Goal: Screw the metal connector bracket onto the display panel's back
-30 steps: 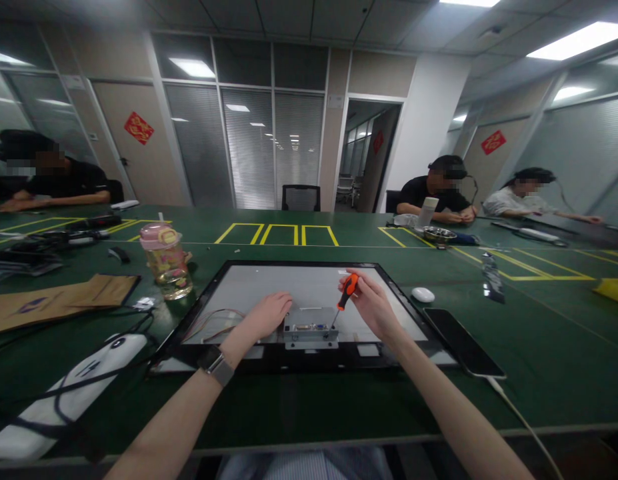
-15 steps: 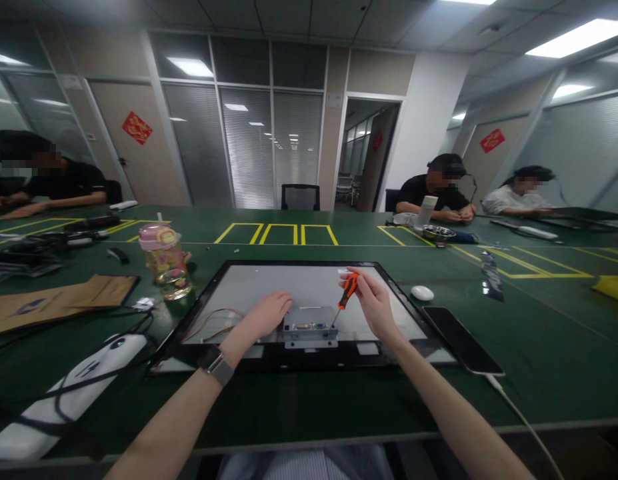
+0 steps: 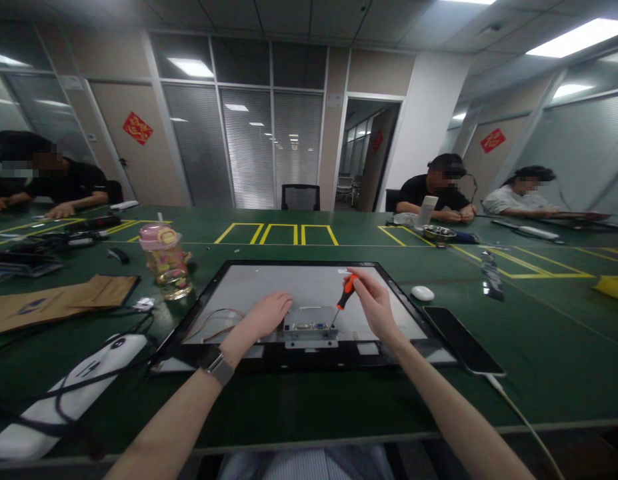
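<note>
Right hand (image 3: 373,307): grips screwdriver (image 3: 345,296), tip on bracket (image 3: 311,328).
Left hand (image 3: 266,315): open, flat beside bracket, on panel (image 3: 269,283).

Tip of orange-and-black-handled screwdriver (image 3: 346,293) too small to see where it meets grey metal connector box (image 3: 311,328). Box's 2 front ports unreadable. Left hand (image 3: 266,315) covers box's left end and coloured wires' (image 3: 213,323) ends. White rounded case with black markings (image 3: 63,393) cut by left edge, yellow flat item (image 3: 613,288) by right edge.
</note>
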Tool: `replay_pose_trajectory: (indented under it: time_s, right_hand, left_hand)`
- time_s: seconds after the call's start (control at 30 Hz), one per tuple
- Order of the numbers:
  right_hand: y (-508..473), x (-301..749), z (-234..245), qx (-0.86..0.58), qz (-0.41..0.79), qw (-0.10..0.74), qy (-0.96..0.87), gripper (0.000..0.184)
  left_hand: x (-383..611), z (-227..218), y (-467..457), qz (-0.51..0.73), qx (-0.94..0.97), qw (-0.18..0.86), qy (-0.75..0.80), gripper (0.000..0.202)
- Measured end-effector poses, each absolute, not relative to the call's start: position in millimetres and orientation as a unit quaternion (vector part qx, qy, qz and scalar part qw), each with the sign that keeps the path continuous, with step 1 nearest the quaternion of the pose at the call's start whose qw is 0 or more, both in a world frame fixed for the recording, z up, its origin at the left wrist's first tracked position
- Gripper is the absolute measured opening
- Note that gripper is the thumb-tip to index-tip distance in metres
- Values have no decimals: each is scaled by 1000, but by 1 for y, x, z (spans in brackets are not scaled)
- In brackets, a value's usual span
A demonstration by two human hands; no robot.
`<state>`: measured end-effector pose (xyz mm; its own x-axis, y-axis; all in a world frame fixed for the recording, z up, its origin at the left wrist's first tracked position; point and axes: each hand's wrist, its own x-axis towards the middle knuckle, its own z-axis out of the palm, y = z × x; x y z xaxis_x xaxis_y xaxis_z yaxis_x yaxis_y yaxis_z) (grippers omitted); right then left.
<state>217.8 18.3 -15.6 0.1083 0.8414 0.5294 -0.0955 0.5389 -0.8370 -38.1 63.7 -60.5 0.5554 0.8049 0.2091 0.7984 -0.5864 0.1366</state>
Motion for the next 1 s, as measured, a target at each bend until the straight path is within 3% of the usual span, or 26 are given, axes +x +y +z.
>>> replay_pose_trajectory:
  time_s: [0.27, 0.47, 0.7, 1.0]
  right_hand:
    - [21, 218, -16, -333, 386, 691, -513, 15]
    - [13, 214, -5, -274, 468, 669, -508, 28]
    - [16, 216, -9, -243, 508, 657, -501, 14]
    - [16, 217, -8, -237, 536, 653, -480, 18]
  left_hand:
    - [-35, -54, 60, 102, 884, 7, 457, 39]
    - [-37, -57, 62, 99, 887, -5, 452, 39]
    - [-37, -57, 62, 99, 884, -2, 456, 39]
    - [-38, -62, 65, 121, 881, 3, 457, 40]
